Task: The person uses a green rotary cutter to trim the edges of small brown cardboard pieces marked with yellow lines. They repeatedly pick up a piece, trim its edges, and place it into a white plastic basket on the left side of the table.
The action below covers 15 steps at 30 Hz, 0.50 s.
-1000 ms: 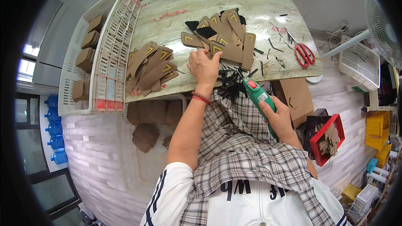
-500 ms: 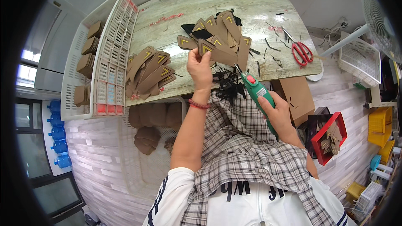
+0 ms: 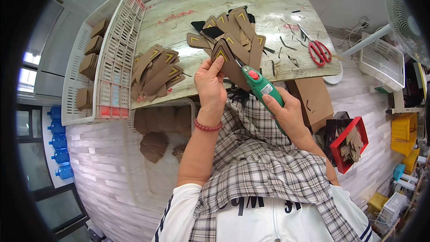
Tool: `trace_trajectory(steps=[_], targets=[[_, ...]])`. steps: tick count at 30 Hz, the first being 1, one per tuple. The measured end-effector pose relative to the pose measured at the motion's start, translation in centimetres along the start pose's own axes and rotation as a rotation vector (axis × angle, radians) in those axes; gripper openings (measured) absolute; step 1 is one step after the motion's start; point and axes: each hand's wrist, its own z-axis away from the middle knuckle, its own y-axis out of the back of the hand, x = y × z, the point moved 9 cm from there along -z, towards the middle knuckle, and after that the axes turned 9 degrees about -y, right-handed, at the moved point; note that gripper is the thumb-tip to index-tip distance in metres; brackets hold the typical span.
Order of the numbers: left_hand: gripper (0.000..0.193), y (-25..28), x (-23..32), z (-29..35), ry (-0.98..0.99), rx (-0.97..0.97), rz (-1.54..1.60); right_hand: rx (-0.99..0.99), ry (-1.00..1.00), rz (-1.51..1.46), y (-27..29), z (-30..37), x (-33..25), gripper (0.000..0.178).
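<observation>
Held up near the front edge of the surface (image 3: 210,2): a brown strap (image 3: 231,69), long axis slanting from upper left to lower right, rounded end pointing up and away from the body, lower end partly behind a green tool (image 3: 262,85). Marked near the rounded end with a yellow chevron (image 3: 220,55), aimed the same way as that end. Gripped along the left edge by the left hand (image 3: 209,80), with a narrow grip of thumb and fingers pinched on the strap. Wrapped firmly around the red-buttoned tool, in a full grip: the right hand (image 3: 286,110). Angled up and to the left, with the slim metal tip at the strap's right edge (touching or just short of contact, too fine to tell).

Fanned out just beyond, on the surface: a heap of similar straps (image 3: 242,24), chevrons showing, mixed with black fabric ends. Gathered to the left: a second heap (image 3: 154,71). Scattered to the right: black offcuts (image 3: 285,42), near red-handled scissors (image 3: 320,54). Standing at far left: a white slatted basket (image 3: 117,58), with stacks of brown pieces (image 3: 89,65) inside. Draped over the lap, below: plaid cloth (image 3: 260,166). Set low at right: a red box (image 3: 362,129) of brown pieces, near a cardboard box (image 3: 316,101).
</observation>
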Motion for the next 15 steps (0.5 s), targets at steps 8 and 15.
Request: trace_trajectory(steps=[8, 15], targets=[[0.008, 0.0, -2.4, 1.4, 0.078, 0.076, 0.007, 0.02, -0.016, -0.035, 0.3, 0.2, 0.5, 0.033], [0.008, -0.4, -3.4, 2.8, 0.139, 0.068, -0.023, 0.031, -0.02, -0.057, 0.4, 0.2, 0.3, 0.032]])
